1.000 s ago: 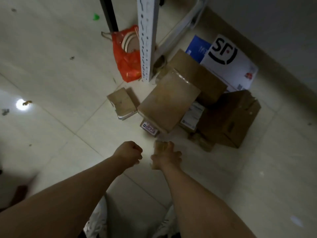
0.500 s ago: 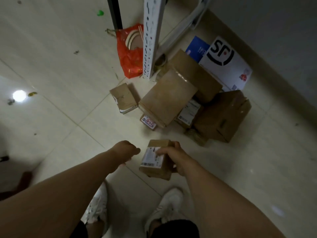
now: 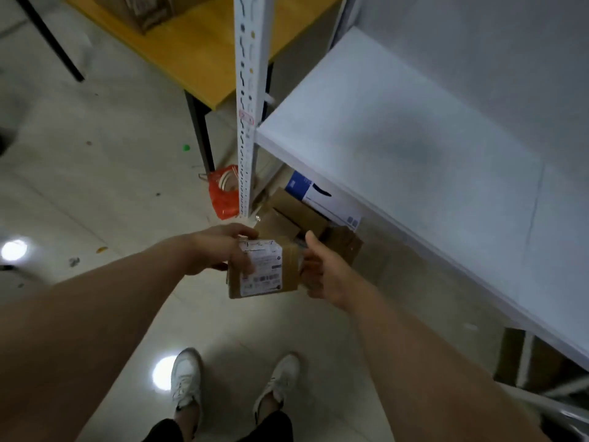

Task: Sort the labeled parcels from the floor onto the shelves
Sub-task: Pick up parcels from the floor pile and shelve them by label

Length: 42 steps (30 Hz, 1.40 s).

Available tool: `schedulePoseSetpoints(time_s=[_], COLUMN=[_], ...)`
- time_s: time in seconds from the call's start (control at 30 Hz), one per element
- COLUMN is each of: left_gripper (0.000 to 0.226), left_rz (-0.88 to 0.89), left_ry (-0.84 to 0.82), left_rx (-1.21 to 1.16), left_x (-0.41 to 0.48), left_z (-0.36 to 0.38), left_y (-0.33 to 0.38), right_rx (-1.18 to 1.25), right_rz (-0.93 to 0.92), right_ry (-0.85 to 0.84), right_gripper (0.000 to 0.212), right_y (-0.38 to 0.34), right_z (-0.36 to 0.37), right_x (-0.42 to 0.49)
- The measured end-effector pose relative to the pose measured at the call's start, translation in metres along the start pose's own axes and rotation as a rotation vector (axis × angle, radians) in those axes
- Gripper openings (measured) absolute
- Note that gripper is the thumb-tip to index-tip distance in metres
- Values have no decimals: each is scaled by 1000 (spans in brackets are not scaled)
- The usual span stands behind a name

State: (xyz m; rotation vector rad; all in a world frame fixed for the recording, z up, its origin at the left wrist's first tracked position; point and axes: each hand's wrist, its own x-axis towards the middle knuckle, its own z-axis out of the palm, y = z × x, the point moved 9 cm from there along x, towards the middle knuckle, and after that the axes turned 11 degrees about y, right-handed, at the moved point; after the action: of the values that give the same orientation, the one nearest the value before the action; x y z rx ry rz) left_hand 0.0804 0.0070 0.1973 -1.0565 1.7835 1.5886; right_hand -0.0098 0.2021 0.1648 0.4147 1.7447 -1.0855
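Observation:
I hold a small brown cardboard parcel [image 3: 264, 271] with a white printed label facing up, between both hands at about waist height. My left hand [image 3: 220, 250] grips its left side, thumb over the label. My right hand [image 3: 322, 271] clasps its right side. A bare white shelf board [image 3: 414, 161] stretches to the right, above and beyond the parcel. Under that shelf, on the floor, lies a pile of brown boxes [image 3: 296, 215] and a white and blue flat parcel [image 3: 322, 196], partly hidden by my hands.
A white perforated shelf post [image 3: 247, 106] stands just beyond the parcel. A yellow-topped table [image 3: 204, 49] with a box on it is behind it. A red plastic bag [image 3: 223, 194] sits at the post's foot. Another brown box [image 3: 522, 362] lies under the shelf at right. My white shoes [image 3: 186, 378] are below.
I have risen from the floor pile with the parcel, so the shelf and table came into view. My left hand, empty before, now grips the parcel's left side along with the right hand.

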Motion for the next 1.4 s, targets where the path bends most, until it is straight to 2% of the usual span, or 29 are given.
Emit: schedulePoseSetpoints(time_s=[0.07,0.17,0.3,0.4,0.43,0.53,0.6,0.67,0.7,0.77,0.8,0.87,0.9,0.97,1.03,1.1,1.17,1.3,1.33,1.4], left_gripper=[86,86,92,121,120,92,84,86,81,68,64,54,56,73,88,100,107,140,143,128], left_rz=[100,202,257,215,199,174,204,268,301,352,374,409,417,440,466,491,498,407,379,354], left_ry=[23,-18,-88,-125,-131,-173,-173,-90,-42,-11,-24,-56,-68,-98,-120,-90,-61,-123,-157,-199], left_rx=[76,82,-2,-244,-275,-251,-325,-342,-318,-212,-115,125,230,371,407,293,126,111,117,92], left_x=[-26,-61,-101,-120,-128,-152,-162,-166,-170,-182,-190,-208,-216,-228,-234,-233,-224,-204,-201,-195], left_z=[-10,-9,-13,-27,-31,-32,-30,-37,-42,-45,-41,-24,-13,15,43,63,77,124,141,177], left_y=[30,72,108,122,125,136,150,166,175,195,205,227,238,262,283,303,317,314,311,312], right_rx=[-8,-7,83,150,178,253,235,100,1,-171,-207,-164,-141,-135,-124,-90,13,289,334,417], right_rz=[27,132,145,37,-10,-98,-92,-78,-92,-149,-193,-273,-308,-357,-381,-421,-440,-438,-435,-412], right_ry=[-26,-130,-104,-67,-54,-65,-129,-222,-248,-217,-189,-134,-126,-168,-232,-234,-167,-68,-56,-35], right_gripper=[81,91,65,63,63,62,62,61,55,41,48,81,88,81,73,65,57,66,65,59], right_y=[-18,-37,-65,-98,-110,-140,-147,-145,-144,-147,-150,-161,-166,-174,-179,-181,-178,-157,-149,-133], right_z=[1,19,19,6,1,-5,-3,3,2,-9,-18,-37,-44,-55,-69,-97,-138,-219,-233,-259], right_x=[-28,-70,-116,-141,-148,-170,-186,-205,-216,-228,-230,-233,-236,-248,-262,-272,-277,-280,-280,-278])
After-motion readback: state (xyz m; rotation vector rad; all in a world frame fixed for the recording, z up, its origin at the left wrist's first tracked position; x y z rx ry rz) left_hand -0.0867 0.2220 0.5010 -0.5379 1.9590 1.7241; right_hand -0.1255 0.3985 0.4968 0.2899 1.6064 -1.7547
